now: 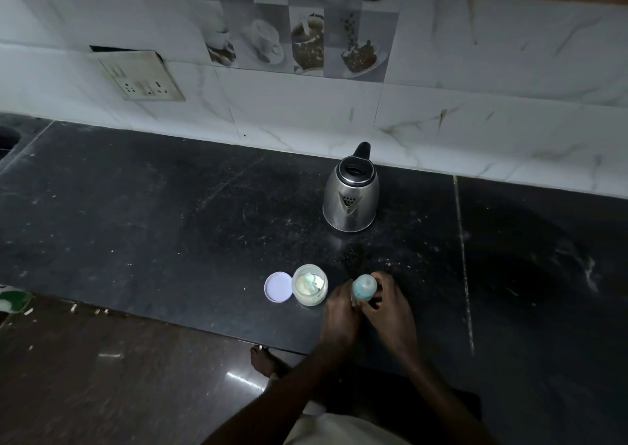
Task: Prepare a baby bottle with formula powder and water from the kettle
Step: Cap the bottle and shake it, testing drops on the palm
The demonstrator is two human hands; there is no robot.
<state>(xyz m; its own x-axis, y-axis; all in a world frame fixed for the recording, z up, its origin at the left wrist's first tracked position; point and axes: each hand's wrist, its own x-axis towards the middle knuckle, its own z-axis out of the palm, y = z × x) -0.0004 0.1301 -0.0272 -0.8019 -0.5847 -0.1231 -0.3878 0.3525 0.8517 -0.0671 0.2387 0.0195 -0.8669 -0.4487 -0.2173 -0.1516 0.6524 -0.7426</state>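
Observation:
A small baby bottle [363, 286] with a pale teal cap stands near the front edge of the black counter [170, 223]. My left hand [339, 312] wraps its lower body from the left. My right hand [387, 303] grips it from the right, fingers around the top. Just left of it stands an open jar of pale formula powder [310, 285] with a teal scoop inside. The jar's round lilac lid [278, 286] lies flat to its left. A steel kettle [351, 197] with a black lid and handle stands farther back, spout facing me.
A marble-tiled wall with a switch and socket plate [142, 76] rises behind the counter. A sink edge [8, 137] shows at the far left. Below the counter edge are a dark shiny floor and a bare foot [266, 361].

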